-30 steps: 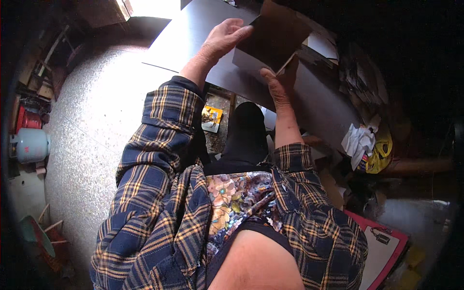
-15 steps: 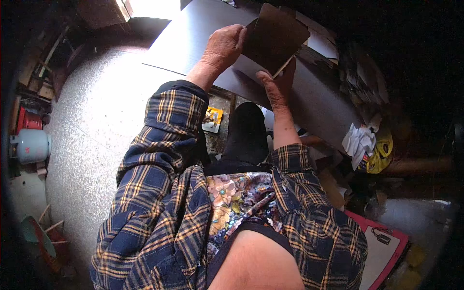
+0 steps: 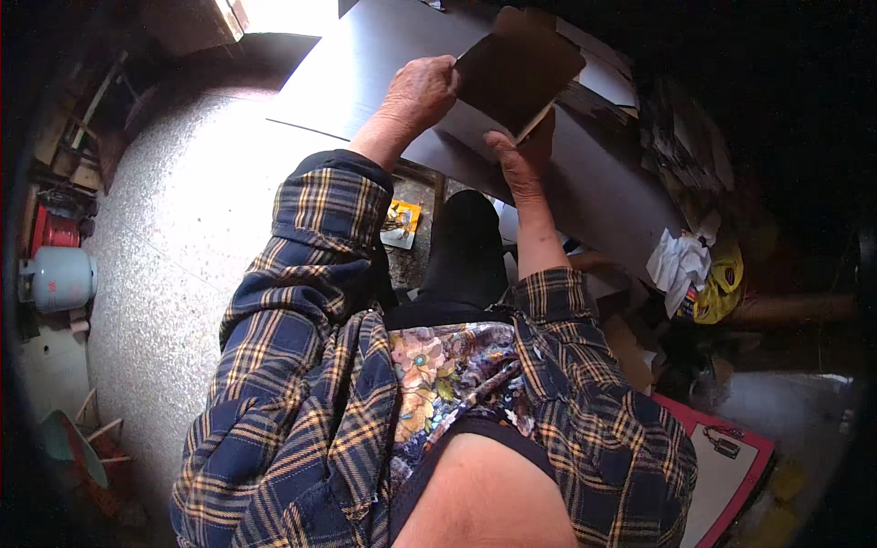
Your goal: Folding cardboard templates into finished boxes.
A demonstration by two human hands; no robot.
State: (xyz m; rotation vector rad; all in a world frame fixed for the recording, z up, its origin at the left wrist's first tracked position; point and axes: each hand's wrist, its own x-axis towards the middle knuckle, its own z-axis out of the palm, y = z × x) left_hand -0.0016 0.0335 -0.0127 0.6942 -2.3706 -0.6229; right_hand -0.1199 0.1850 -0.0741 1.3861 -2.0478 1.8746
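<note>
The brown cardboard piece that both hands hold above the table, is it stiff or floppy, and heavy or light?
The cardboard piece probably is fairly stiff: its panel looks flat, not sagging. It seems light, since the left hand and right hand grip only its edges. It may bend along a fold; the folded edge near the right hand suggests this.

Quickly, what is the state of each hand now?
Left hand: closed on the left edge of the brown cardboard piece.
Right hand: gripping its lower edge.

The left hand (image 3: 418, 91) hides the near-left corner of the brown cardboard piece (image 3: 519, 68) under its grip, the right hand's (image 3: 519, 160) fingertips vanish beneath its lower edge, and beyond the grip the desk (image 3: 365, 64) is lost in dark shadow.
</note>
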